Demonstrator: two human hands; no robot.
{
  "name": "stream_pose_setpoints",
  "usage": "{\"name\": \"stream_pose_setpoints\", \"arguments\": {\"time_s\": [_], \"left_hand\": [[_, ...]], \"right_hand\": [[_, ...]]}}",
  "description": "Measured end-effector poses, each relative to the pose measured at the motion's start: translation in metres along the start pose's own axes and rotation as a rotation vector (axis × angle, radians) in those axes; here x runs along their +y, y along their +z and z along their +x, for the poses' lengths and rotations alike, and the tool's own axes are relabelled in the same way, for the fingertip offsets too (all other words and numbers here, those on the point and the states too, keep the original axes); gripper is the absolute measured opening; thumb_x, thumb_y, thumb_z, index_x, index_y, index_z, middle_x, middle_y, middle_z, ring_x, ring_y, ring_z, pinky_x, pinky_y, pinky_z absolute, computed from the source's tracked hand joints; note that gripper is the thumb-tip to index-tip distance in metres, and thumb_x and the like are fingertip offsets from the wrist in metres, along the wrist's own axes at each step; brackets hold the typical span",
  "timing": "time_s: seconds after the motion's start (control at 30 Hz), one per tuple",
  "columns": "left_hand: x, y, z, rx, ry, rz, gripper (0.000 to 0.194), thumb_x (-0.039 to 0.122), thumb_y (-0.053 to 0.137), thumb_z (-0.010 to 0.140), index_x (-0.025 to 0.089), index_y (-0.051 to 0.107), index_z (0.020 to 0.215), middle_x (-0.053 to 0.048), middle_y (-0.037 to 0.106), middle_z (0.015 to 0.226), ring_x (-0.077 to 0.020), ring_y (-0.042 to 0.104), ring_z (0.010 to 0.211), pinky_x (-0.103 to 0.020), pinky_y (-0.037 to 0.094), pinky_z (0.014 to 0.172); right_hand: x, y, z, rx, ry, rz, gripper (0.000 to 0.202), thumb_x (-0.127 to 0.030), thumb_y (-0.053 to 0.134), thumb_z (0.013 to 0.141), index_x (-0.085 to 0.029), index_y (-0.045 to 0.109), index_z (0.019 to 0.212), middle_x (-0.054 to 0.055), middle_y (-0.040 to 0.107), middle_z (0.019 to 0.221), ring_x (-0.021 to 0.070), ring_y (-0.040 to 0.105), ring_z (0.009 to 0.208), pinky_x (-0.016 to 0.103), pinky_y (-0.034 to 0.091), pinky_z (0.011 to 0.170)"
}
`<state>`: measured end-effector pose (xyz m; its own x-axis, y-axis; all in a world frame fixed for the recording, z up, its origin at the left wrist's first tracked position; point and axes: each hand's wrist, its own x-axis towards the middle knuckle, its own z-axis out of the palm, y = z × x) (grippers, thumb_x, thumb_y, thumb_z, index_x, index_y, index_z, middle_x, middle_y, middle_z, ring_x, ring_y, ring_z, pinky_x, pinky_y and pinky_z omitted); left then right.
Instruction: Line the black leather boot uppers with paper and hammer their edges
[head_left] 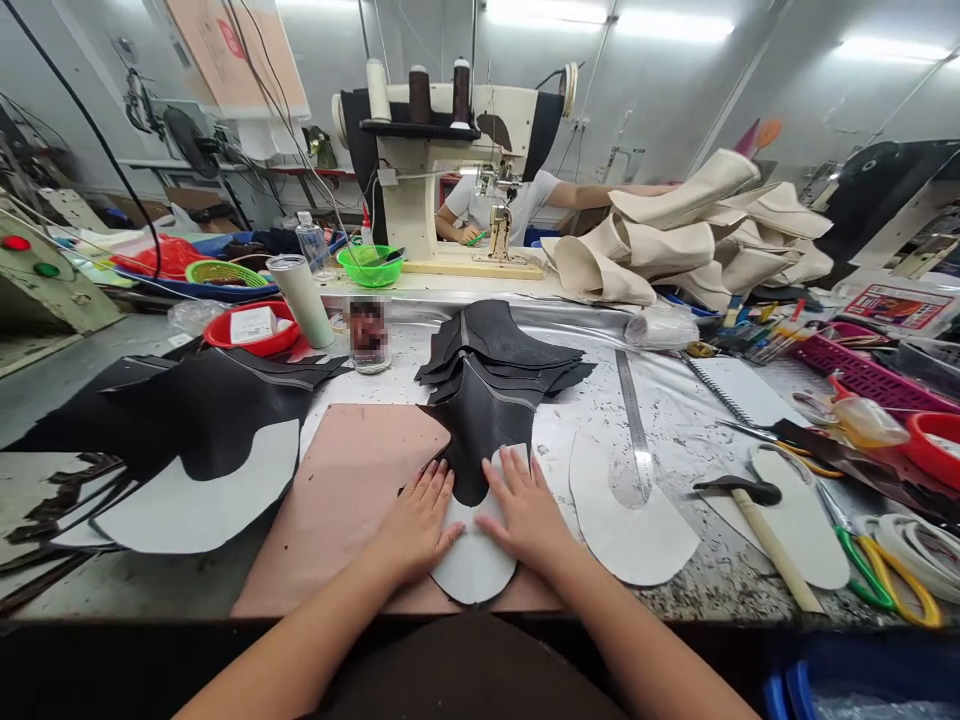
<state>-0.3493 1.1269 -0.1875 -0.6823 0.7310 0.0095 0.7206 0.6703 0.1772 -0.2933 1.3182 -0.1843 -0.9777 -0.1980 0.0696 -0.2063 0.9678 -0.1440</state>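
My left hand (421,522) and my right hand (529,505) lie flat with fingers spread on either side of a white U-shaped piece (474,565). This piece is joined to, or overlaps, a black shaped piece (480,415) in front of me. Under them is a pink mat (360,500). Just behind rises a pile of black pieces (502,340). Another stack of black pieces (217,405), with a white piece (217,510) at its near side, rests on the left. A loose white U-shaped piece (637,530) lies right of my right hand.
A hammer (776,550), scissors (889,570) and a notebook (742,390) are at the right. A steel ruler (634,415) lies behind the loose piece. Farther back stand a tumbler (301,300), a sewing machine (420,190) and heaped cream boot uppers (675,240); a person sits beyond.
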Motion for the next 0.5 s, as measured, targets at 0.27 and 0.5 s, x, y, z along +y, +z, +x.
{"name": "stream_pose_setpoints", "arguments": {"time_s": [0.27, 0.5], "left_hand": [[-0.013, -0.033, 0.032, 0.128, -0.327, -0.38, 0.047, 0.031, 0.043, 0.079, 0.013, 0.044, 0.123, -0.012, 0.051, 0.126, -0.022, 0.045, 0.119, -0.036, 0.036, 0.099], [0.013, -0.03, 0.082, 0.465, -0.508, -0.56, 0.086, 0.03, 0.062, 0.069, 0.013, 0.011, 0.136, -0.016, 0.048, 0.127, -0.0272, 0.05, 0.113, -0.039, 0.043, 0.091]], "right_hand": [[-0.037, 0.02, -0.035, -0.04, -0.469, 0.102, 0.068, -0.048, 0.042, 0.086, -0.02, 0.013, 0.141, 0.011, 0.018, 0.145, 0.0269, 0.016, 0.132, 0.044, 0.023, 0.106], [-0.035, 0.009, -0.045, 0.21, -0.5, 0.067, 0.071, -0.041, 0.06, 0.076, -0.043, 0.02, 0.136, 0.005, 0.006, 0.147, 0.0334, 0.019, 0.13, 0.05, 0.033, 0.098]]}}
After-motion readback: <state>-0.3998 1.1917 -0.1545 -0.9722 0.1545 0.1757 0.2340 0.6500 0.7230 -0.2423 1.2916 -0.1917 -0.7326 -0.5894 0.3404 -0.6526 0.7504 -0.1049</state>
